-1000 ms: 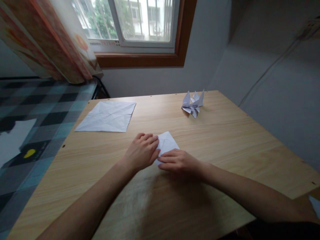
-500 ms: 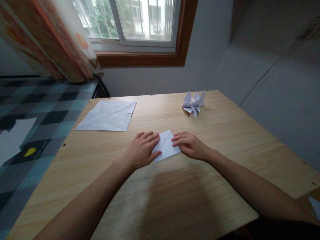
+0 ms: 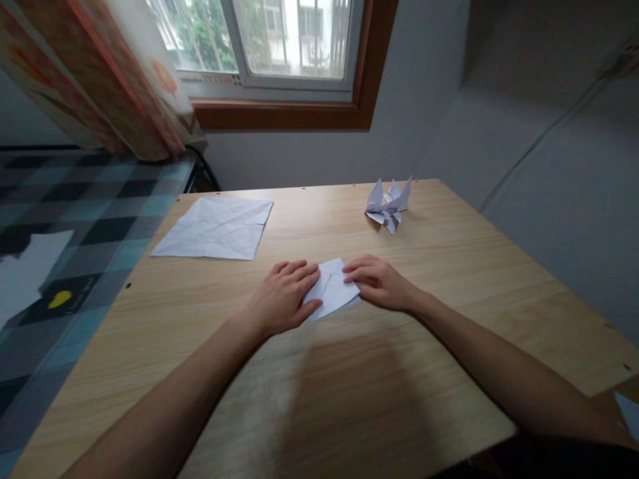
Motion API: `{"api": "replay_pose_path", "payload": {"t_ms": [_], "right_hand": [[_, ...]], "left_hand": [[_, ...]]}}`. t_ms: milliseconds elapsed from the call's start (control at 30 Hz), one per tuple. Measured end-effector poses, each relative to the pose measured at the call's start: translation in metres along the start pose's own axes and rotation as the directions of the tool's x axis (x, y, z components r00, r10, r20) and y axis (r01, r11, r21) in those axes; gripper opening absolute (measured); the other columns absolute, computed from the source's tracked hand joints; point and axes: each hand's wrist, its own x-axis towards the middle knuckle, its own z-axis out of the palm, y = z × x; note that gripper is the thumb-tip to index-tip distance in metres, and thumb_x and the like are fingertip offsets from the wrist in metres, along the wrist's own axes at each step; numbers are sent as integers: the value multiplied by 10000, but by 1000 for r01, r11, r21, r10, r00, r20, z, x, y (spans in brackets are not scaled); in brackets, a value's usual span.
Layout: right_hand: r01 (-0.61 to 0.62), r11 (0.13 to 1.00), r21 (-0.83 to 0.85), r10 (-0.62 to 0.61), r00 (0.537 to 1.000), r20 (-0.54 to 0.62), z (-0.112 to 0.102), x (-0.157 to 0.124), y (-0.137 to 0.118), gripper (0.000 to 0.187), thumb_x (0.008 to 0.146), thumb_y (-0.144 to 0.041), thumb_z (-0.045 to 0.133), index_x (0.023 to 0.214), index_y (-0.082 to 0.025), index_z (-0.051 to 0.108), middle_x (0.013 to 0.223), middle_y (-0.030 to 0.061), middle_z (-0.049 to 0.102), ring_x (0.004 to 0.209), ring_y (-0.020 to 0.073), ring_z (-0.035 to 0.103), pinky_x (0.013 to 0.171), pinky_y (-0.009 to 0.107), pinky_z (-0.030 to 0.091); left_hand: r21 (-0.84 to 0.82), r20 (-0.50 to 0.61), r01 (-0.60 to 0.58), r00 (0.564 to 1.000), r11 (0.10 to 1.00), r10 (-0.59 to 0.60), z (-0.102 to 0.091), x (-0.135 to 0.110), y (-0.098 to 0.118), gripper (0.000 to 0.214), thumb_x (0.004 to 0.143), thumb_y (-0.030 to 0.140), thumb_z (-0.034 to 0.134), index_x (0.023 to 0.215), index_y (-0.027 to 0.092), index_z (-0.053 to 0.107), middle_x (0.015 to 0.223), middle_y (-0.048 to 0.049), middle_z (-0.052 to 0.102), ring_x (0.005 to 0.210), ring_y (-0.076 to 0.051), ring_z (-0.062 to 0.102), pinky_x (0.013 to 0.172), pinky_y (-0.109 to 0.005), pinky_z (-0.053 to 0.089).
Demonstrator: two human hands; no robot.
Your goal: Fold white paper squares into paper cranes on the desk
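A small folded sheet of white paper (image 3: 330, 286) lies on the wooden table between my hands. My left hand (image 3: 288, 296) is open and flat, its fingers and thumb resting over the paper's left edge. On the other side, my right hand (image 3: 377, 283) pinches the paper's right edge between thumb and fingers. A layer of the paper stands slightly lifted at that lower right side, with another layer beneath it. The thumb of my right hand is mostly hidden behind the fingers.
A creased white sheet (image 3: 214, 228) lies flat at the table's far left. Folded paper figures (image 3: 388, 205) stand at the far right of the wooden table (image 3: 239, 399). Left of it is a checkered cloth (image 3: 100, 233) with torn white paper (image 3: 32, 269) on it.
My right hand has taken hold of the paper's right edge and raised a layer slightly. My left hand stays in place on the paper.
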Motion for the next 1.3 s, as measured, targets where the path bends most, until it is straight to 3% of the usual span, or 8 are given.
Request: {"api": "replay_pose_path", "payload": {"t_ms": [300,367,433,567,833,1033,1167,1300], "right_hand": [[-257,931,-260,224,963,-151,23,19,-15,28,857,-203,684,856,-175,682,916,90,691,920,245,611,847,414,508],[-182,915,-361,136,979,-148,27,17,-19,82,881,-194,663,958,-180,690,1025,113,700,988,260,612,877,434,510],[29,914,-404,-51,998,-45,29,12,-23,138,928,-170,602,1023,-194,699,1107,113,716,1048,250,633,914,425,518],[307,885,-349,-282,952,123,30,-1,-27,258,974,-131,496,1118,-184,703,1163,106,739,1115,217,673,945,379,558],[39,926,-376,-27,999,36,13,-10,-9,341,869,-42,516,1129,-142,711,1201,153,722,1149,281,667,993,464,546],[-147,989,-11,144,983,-115,17,0,-20,559,851,-224,663,1385,-153,512,1039,93,710,908,211,662,833,373,558],[1,998,-68,-3,1000,-26,17,0,-23,369,829,-442,743,1073,-168,703,859,62,676,826,208,618,758,349,520],[171,952,-253,-165,985,48,13,-4,-18,323,878,-497,678,878,-176,716,943,98,701,882,227,624,788,370,514]], "left_hand": [[-7,-29,17,999,1000,-17,2,1,1,540,919,529,549,1329,179,584,1378,-127,612,1298,-347,521,1065,-524,384],[1,-36,16,999,1000,-16,3,1,2,539,903,528,574,1318,186,592,1375,-130,613,1291,-349,524,1064,-524,385],[7,-36,19,999,1000,-19,4,1,3,530,903,527,571,1307,186,601,1375,-136,612,1287,-348,526,1061,-522,387],[12,-38,15,999,1000,-14,4,1,3,528,903,531,569,1302,186,606,1370,-137,617,1285,-343,529,1058,-511,382],[28,-2,31,1000,999,-31,3,2,2,605,876,591,599,1318,179,568,1396,-128,597,1301,-350,512,1068,-507,363],[9,-34,28,999,1000,-28,4,2,1,654,887,665,520,1317,173,527,1312,-154,608,1238,-340,525,1047,-498,379],[-47,-65,51,996,998,-54,6,1,-1,787,879,656,524,1468,159,370,1301,-167,578,1195,-331,539,1048,-493,384],[-123,-135,56,988,991,-73,8,-2,-3,755,860,431,581,1508,150,314,1428,-187,472,1296,-347,466,1076,-523,378]]}}
